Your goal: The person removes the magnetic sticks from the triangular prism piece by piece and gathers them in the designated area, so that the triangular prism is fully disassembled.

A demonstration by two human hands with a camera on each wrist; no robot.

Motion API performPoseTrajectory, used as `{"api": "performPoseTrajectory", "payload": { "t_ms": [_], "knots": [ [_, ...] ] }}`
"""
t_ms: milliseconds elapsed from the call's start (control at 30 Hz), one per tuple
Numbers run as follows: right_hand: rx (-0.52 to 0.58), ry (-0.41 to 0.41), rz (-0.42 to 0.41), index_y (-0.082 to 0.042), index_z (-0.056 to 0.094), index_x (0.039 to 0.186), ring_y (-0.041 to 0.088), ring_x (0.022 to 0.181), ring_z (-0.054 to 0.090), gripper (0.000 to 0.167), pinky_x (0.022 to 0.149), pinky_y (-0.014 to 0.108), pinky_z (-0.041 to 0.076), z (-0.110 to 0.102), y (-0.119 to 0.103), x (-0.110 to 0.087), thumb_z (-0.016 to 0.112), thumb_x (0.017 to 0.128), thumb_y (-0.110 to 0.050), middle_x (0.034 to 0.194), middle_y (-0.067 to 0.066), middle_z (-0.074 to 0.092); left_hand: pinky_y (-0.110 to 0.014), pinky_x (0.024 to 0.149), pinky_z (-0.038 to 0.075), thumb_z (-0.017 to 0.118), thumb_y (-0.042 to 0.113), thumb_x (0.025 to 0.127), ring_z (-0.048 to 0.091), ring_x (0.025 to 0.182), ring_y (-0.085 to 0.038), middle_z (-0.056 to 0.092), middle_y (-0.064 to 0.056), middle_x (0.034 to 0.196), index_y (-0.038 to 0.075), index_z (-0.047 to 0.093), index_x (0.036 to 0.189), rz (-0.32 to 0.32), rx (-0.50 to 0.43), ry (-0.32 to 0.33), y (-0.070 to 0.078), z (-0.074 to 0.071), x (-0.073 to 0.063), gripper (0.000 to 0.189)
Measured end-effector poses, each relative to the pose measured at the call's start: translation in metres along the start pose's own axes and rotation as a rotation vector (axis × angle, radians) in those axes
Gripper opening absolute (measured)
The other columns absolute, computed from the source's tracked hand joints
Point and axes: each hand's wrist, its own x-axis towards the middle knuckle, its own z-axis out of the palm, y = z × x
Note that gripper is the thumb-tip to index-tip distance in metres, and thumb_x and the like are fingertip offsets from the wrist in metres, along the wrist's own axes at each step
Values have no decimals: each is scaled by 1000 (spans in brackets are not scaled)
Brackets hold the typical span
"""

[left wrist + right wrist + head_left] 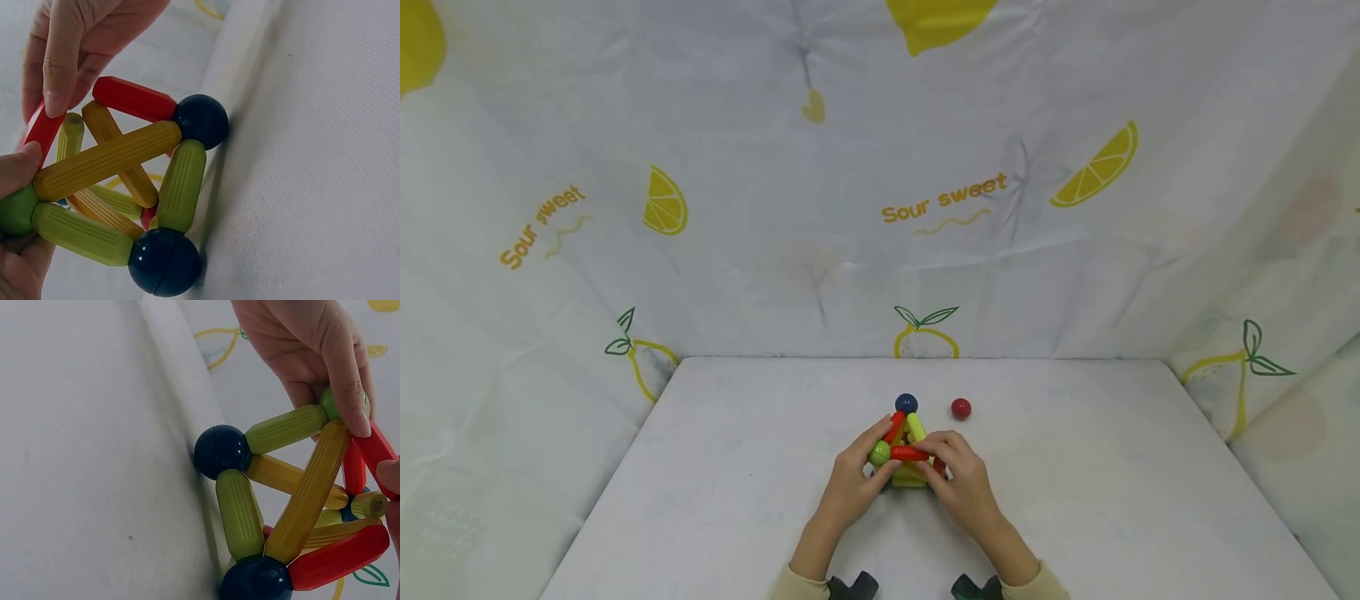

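Note:
A frame of magnetic rods and balls stands on the table between both hands. My left hand [853, 477] grips its green ball [879, 453], thumb on the near side and fingers behind. With thumb and fingers, my right hand [962, 482] pinches a red rod [910, 453] that reaches to the green ball; the fingers hide the rod's right end. Dark blue balls [165, 261] form the base corners, joined by a light green rod [182, 186]. A yellow rod [307, 492] slants up the side. Another red rod [134, 99] leaves a blue ball, its upper end bare. One blue ball [906, 404] sits at the far side.
A loose red ball [961, 408] lies on the white table [1075, 483] behind the right hand. A lemon-print curtain [850, 275] hangs at the table's back and sides. Dark wrist devices [854, 587] show near the front edge.

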Motion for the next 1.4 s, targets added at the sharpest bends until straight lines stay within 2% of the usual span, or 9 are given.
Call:
{"api": "performPoseTrajectory", "payload": {
  "t_ms": [200,333,433,600,700,833,1067,1233,1400],
  "knots": [
    [17,39,-12,-6,71,99,16,74,54,33,58,15,49,0,-2,0,81,68,3,97,3,62,-34,96,48,70,20,84,53,125,-24,53,-10,139,4,51,134,20,16,2,0,-2,1,56],
    [-8,107,20,-4,71,98,16,80,57,31,73,6,49,-4,-2,3,79,69,5,96,6,62,-35,97,48,71,17,83,52,126,-23,53,-11,138,4,51,134,11,25,-1,1,-3,1,57],
    [-42,154,109,-5,72,98,16,85,61,30,84,3,45,-12,2,6,78,71,5,95,5,63,-35,99,46,72,18,83,51,127,-22,52,-12,139,5,50,135,-11,26,-10,1,-3,1,58],
    [6,152,308,-5,71,101,6,90,60,27,84,1,43,-37,20,11,75,76,4,98,6,64,-35,100,45,71,21,84,50,128,-21,51,-10,140,7,50,136,-23,40,-13,1,-4,0,58],
    [48,151,376,-1,69,102,-4,91,55,25,83,2,44,-52,36,10,72,78,5,99,11,64,-36,100,45,71,21,84,50,128,-21,51,-9,140,6,50,136,-16,44,-16,0,-4,0,58],
    [2,103,454,1,68,104,-6,91,52,24,81,0,42,-69,57,7,72,80,0,102,14,65,-35,101,45,70,21,85,49,129,-21,51,-9,140,7,49,137,-14,38,-16,-1,-4,1,58],
    [-85,-76,594,-2,66,110,25,98,60,25,78,-1,41,-85,87,-4,69,86,-8,109,14,64,-35,99,46,70,20,85,51,127,-23,52,-11,139,4,50,135,11,42,6,-1,-2,-1,56],
    [-87,-128,699,-5,65,114,28,107,58,26,87,21,53,-87,105,-6,65,89,-9,116,15,63,-34,98,47,70,21,86,51,127,-23,52,-10,139,4,50,135,17,51,12,0,0,-2,56],
    [-113,-153,734,-6,64,115,29,110,57,26,92,44,51,-83,124,-9,63,90,-12,119,16,61,-33,99,47,70,19,85,51,127,-23,52,-9,139,5,50,136,1,42,3,1,0,-2,56]
  ]
}}
